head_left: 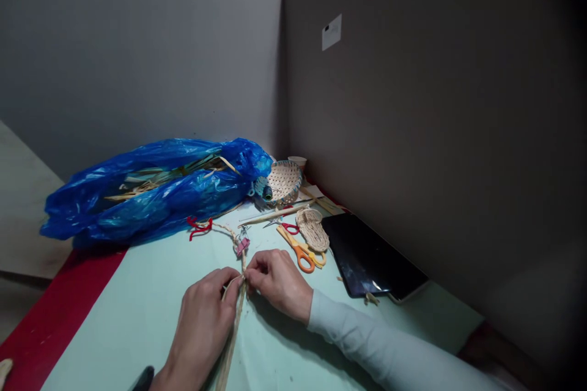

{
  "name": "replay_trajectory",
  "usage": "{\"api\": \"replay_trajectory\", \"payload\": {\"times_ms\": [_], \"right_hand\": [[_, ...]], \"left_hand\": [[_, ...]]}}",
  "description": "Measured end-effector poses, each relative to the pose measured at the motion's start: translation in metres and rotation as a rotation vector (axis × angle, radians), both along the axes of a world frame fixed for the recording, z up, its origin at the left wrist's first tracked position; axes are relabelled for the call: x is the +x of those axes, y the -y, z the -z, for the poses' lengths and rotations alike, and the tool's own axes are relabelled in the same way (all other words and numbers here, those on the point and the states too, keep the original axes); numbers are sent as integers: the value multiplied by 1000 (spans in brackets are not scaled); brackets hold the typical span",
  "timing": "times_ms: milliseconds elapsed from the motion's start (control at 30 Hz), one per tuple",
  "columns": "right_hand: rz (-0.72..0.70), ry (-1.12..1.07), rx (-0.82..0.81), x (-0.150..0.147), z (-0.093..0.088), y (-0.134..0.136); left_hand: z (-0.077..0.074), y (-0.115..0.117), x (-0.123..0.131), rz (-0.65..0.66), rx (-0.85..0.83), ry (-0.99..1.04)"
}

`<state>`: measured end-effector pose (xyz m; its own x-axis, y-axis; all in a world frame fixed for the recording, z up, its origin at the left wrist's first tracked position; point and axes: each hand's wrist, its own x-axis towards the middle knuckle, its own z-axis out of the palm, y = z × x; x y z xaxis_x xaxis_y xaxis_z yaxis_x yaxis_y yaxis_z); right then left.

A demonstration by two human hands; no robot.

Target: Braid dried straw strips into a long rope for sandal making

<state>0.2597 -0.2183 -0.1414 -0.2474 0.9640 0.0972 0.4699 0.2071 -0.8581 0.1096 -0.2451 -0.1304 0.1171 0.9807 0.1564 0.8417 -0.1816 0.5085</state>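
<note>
Far left: red cloth (50,311), with a pale green sheet (110,311) over it. Blue plastic bag (197,195) lies lengthwise near the grey partition; dry straw (151,186) shows through its opening.

Just right of the bag's lower edge, a red tie (200,228) on the far end of a straw cord (244,261). Cord bends toward the wearer, passes a pink clip (243,247), reaches the hands at table centre.

Left hand (204,305): in from bottom edge, forearm slanting up and right, back of hand uppermost. Thumb and index closed in a pinch on the cord; remaining fingers curled, partly hidden. Loose strands (230,348) trail from the pinch to the bottom edge.

Right hand (279,281): in from lower right, light grey sleeve (358,330), wrist low, knuckles up. Thumb and forefinger closed on the cord, fingertips just beside the left's; other fingers folded under.

Beyond, rightward: woven basket (285,182), orange-handled scissors (304,258), oval straw piece (313,229). White card (332,32) on the right partition: dark mark, any print too small to read. Black flat device (362,250) farthest right.
</note>
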Motion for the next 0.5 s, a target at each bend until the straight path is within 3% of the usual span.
{"api": "replay_trajectory", "payload": {"times_ms": [133, 333, 433, 500], "right_hand": [[21, -111, -29, -1, 8, -3], [-37, -265, -216, -1, 24, -11], [-30, -342, -261, 0, 26, -12], [-43, -450, -336, 2, 23, -12]], "left_hand": [[11, 11, 7, 87, 176, -207], [36, 22, 18, 250, 360, -601], [36, 26, 19, 290, 422, -592], [27, 25, 13, 298, 392, -433]]}}
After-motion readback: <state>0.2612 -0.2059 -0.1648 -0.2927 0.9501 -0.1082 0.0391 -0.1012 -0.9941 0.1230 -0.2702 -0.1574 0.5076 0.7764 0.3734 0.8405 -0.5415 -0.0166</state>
